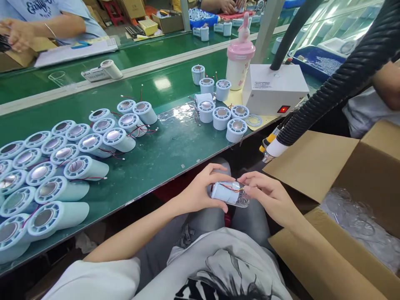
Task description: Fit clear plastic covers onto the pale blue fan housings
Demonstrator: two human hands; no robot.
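Observation:
Above my lap, my left hand (pixel 198 188) curls its thumb and fingers around a light-blue cylindrical housing (pixel 223 192) that lies on its side. Thin red and yellow wires run along the housing. A clear plastic cover (pixel 243 201) sits at its right end, with a dark radial pattern showing through. The fingertips of my right hand (pixel 270 196) close on the cover's upper edge beside the wires; whether they also pinch a wire is hard to see. On the green bench stand many similar blue housings (pixel 90 142) with metal discs and loose wires.
A smaller cluster of housings (pixel 221 117) stands near a white box (pixel 275 89) with a lit red switch. A black corrugated hose (pixel 331 79) hangs at the right. Below it, an open carton (pixel 312 166) holds clear plastic pieces (pixel 359 225). Co-workers sit across the belt.

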